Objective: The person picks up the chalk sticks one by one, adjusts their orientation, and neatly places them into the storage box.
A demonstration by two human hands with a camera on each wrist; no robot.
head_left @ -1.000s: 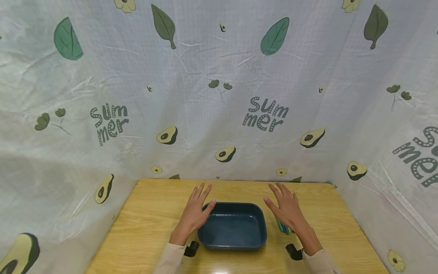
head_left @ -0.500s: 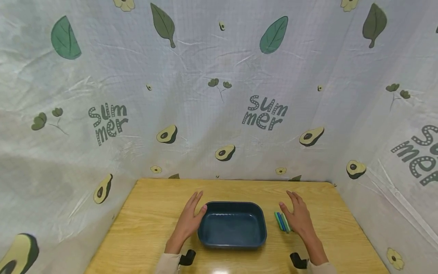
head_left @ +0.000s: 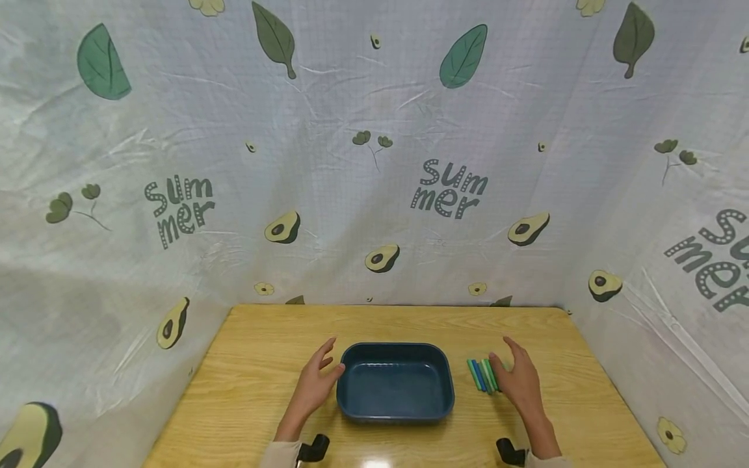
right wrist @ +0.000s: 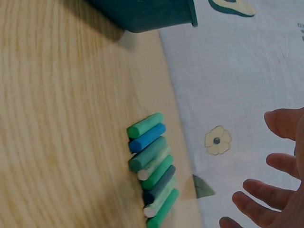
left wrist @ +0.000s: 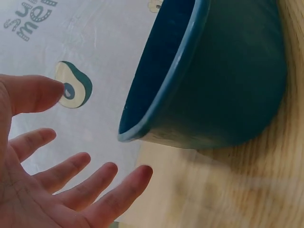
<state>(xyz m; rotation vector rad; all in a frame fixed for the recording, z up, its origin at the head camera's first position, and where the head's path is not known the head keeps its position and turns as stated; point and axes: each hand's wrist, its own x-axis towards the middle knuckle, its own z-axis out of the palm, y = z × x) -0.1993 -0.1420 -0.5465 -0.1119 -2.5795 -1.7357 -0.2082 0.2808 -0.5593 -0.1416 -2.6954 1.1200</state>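
A deep dark-blue rectangular dish stands in the middle of the wooden table in the head view. To its left hovers my left hand, thumb tip near the rim and fingers spread, holding nothing. The left wrist view shows that hand beside the dish's outer wall. Right of the dish lies a row of several short chalk-like sticks in greens, blue and pale tones. My right hand is above the row's right end and covers part of it. Its fingers are spread and hold nothing.
The light wooden table runs back to a white sheet printed with avocados and leaves. The sheet also hangs at both sides. A small black camera sits at the left wrist, another at the right.
Both hands have moved apart and back toward me, the left to the left and the right to the right. More of the dish's left rim and of the stick row now shows.
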